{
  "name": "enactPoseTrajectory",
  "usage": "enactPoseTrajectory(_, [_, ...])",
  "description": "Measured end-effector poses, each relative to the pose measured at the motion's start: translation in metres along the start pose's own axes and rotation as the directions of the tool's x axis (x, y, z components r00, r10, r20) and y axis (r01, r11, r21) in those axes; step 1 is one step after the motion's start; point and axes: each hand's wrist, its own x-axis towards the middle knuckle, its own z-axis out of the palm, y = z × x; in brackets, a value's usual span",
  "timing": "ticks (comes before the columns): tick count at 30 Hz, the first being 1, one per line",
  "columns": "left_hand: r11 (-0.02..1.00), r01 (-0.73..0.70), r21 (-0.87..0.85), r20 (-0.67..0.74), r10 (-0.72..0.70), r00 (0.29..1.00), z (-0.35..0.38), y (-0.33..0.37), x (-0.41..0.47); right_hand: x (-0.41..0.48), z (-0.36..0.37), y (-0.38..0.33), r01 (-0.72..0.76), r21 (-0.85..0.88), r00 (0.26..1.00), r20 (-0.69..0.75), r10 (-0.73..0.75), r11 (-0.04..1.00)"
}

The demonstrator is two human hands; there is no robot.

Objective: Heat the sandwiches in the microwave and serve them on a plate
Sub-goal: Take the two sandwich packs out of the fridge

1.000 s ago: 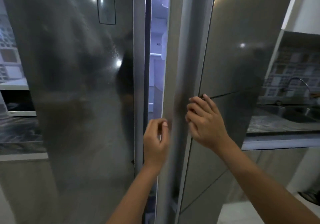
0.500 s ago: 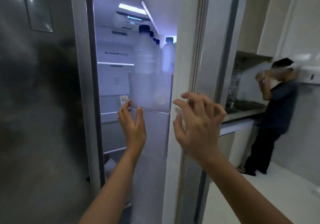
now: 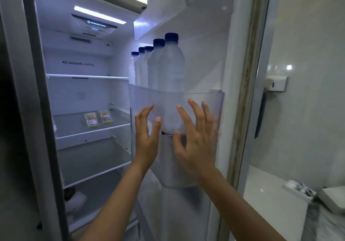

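A: Head view: the fridge [image 3: 84, 91] is open. The door bin [image 3: 205, 99] on its door [image 3: 214, 35] holds capped bottles [image 3: 170, 69], just beyond both grips.
B: The grips?
A: Left grip [image 3: 146, 140] and right grip [image 3: 197, 143] are released, fingers spread, holding nothing.
B: Sandwiches?
A: Two wrapped sandwiches [image 3: 97, 118] lie on a shelf [image 3: 74, 129], left of the left grip, deeper inside.

Probably a home kitchen: an open fridge [image 3: 80, 93] (water bottles [image 3: 170, 69] in its door) beside a pale wall [image 3: 308, 114].

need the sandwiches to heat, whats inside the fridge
Two wrapped packs, likely the sandwiches, lie on a middle shelf; capped bottles stand in the door bin. The left hand and right hand hide part of it.
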Motion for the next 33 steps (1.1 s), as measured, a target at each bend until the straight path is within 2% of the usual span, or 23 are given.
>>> enactPoseTrajectory(4, [0.997, -0.029, 0.065, 0.084, 0.023, 0.996, 0.032, -0.005, 0.006, 0.003, -0.002, 0.028, -0.099, 0.058, 0.992, -0.072, 0.103, 0.993])
enactPoseTrajectory(6, [0.99, -0.066, 0.121, 0.139, 0.049, 0.989, 0.047, -0.009, 0.009, 0.007, -0.005, 0.043, -0.103, 0.047, 0.99, -0.093, 0.107, 0.994])
enactPoseTrajectory(10, [0.959, -0.176, 0.224, 0.22, 0.126, 0.967, 0.078, -0.023, 0.016, 0.009, -0.007, 0.074, 0.009, -0.138, 0.997, -0.077, -0.019, 0.99])
enactPoseTrajectory(13, [0.924, -0.244, 0.296, 0.262, 0.167, 0.95, 0.1, -0.037, 0.022, 0.012, -0.005, 0.107, -0.033, -0.227, 0.996, -0.083, 0.015, 0.973])
enactPoseTrajectory(20, [0.725, -0.41, 0.554, 0.288, 0.295, 0.911, 0.148, -0.073, 0.057, 0.021, 0.002, 0.198, -0.06, -0.373, 0.995, -0.095, 0.026, 0.926])
enactPoseTrajectory(24, [0.483, -0.533, 0.695, 0.366, 0.4, 0.84, 0.17, -0.099, 0.072, 0.031, 0.019, 0.236, -0.016, -0.493, 1.0, -0.021, 0.006, 0.87])
enactPoseTrajectory(26, [0.401, -0.563, 0.723, 0.388, 0.438, 0.811, 0.175, -0.111, 0.081, 0.04, 0.03, 0.248, -0.004, -0.497, 1.0, -0.001, 0.004, 0.868])
enactPoseTrajectory(33, [0.315, -0.564, 0.763, 0.384, 0.48, 0.789, 0.189, -0.134, 0.101, 0.064, 0.063, 0.275, -0.034, -0.38, 0.996, 0.069, 0.065, 0.925])
